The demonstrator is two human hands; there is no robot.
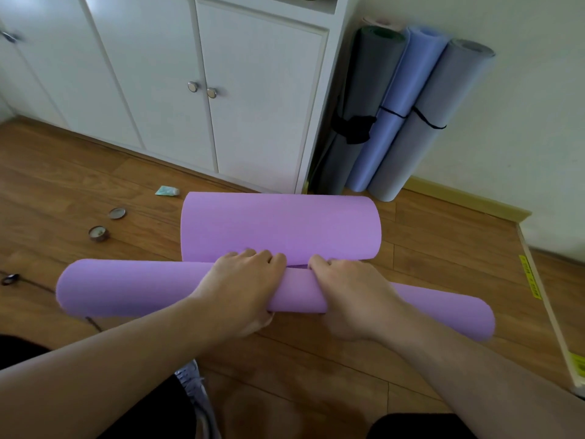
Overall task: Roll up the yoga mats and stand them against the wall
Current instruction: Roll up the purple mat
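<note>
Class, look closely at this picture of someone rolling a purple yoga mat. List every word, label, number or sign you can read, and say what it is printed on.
Nothing here can be read.
Yellow sticker on the pale strip along the floor at right: dark marks, too blurred to read.
Yellow-green label lower on the same strip: cut off by the frame edge, unreadable.
Small teal packet on the floor: no legible print.
Purple mat and the three rolled mats at the wall: no text visible.

Matt purple foam mat (smooth), glossy wood-plank floor

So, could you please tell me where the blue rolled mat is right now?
The blue rolled mat leans on the wall at upper right, between two grey rolled mats, right of the white cabinet.
</note>
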